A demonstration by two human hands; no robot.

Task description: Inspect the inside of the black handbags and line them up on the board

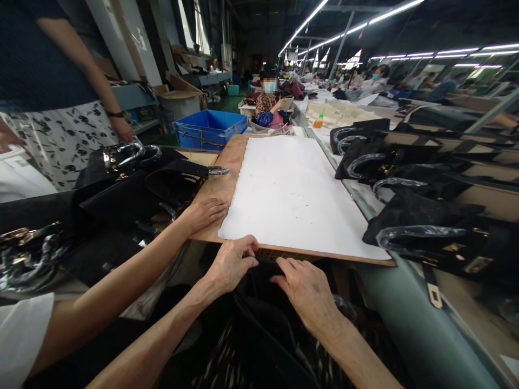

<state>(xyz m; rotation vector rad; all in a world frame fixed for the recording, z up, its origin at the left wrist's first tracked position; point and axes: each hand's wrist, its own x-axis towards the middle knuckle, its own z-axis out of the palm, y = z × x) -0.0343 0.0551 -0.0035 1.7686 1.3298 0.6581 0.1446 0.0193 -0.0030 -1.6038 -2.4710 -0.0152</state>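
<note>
So both of my hands are low in the view, down around 6 o'clock, at a black bag [261, 329] that sits right up by the near edge of a brown board [227, 156]. Left hand [233, 263] has thumb and fingers drawn in narrow, pinching the bag's top edge. Right hand [306, 286] is on the other side of the opening, fingers curled and thumb a little apart from them; can't tell if it's really gripping the cloth or just touching it.

There's another person's hand [207, 213] lying flat on the board at about 10 o'clock from mine, palm down, fingers fairly close together, right beside a big white sheet [295, 189]. That arm comes in from 8 o'clock with a white sleeve [26, 329].

The sheet covers most of the board at 12 o'clock and has a few little dark specks on it. More black bags with plastic-wrapped handles are piled at 9 to 10 o'clock [117, 200] and lined up at 2 to 3 o'clock [421, 216]. Blue bin [203, 129] at 11, orange bottle [319, 121] near 1, and a masked person [270, 100] beyond the board at 12. Someone else [52, 92] stands at 10.
</note>
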